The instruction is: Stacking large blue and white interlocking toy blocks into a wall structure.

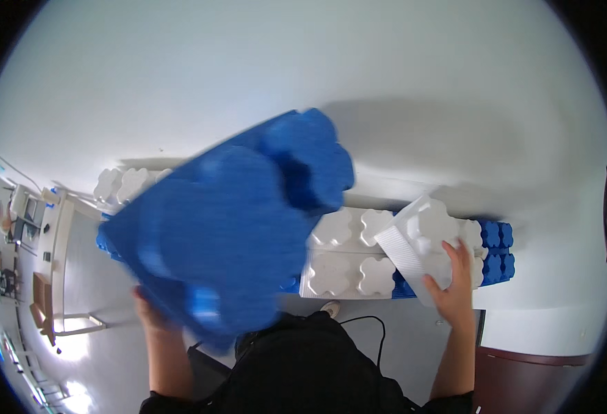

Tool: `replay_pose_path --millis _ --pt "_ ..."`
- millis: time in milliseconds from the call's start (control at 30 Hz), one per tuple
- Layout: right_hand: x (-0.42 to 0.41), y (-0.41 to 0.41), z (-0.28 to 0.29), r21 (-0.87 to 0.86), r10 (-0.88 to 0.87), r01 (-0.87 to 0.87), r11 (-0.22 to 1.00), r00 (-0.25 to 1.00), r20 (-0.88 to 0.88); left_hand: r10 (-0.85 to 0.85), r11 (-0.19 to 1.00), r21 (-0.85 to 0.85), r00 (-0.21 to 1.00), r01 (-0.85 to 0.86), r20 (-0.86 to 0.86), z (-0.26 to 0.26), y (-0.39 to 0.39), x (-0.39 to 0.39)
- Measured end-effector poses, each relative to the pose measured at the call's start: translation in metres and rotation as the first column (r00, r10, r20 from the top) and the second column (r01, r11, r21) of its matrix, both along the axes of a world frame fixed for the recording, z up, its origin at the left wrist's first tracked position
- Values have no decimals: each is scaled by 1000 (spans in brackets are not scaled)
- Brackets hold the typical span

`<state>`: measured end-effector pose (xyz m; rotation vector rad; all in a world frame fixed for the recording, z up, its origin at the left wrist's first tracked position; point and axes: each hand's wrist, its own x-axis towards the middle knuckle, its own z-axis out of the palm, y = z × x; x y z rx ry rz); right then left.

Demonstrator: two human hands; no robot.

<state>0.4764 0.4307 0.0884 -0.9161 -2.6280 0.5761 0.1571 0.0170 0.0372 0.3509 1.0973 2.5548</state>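
A large blue building block point(220, 207) with clover-shaped studs, blurred and tilted, fills the left middle of the head view. My left hand point(153, 313) grips its lower left edge; the block hides some of the fingers. At the right, my right hand point(453, 290) has its fingers spread against a tilted white block point(430, 227). Whether the fingers grip that block or only rest on it cannot be told. Behind both hands runs a row of white blocks point(334, 271) and blue blocks point(491, 234) along the wall.
More white blocks point(133, 183) stand behind the held block at the left. A cable point(384, 331) and a shoe point(330, 309) are near the floor. Farther left are a long table point(61, 243), a cardboard box point(42, 300) and a distant person point(4, 220). A dark red door point(526, 380) lies lower right.
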Motion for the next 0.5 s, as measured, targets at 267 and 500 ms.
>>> replay_pose_path --millis 267,500 --pt "-70 -82 -16 -873 -297 -472 -124 857 -421 -526 827 -456 741 329 -418 0 50 58" --pt "-90 -95 -13 -847 -96 -261 463 935 -341 -661 705 -704 443 88 -606 -79 62 62"
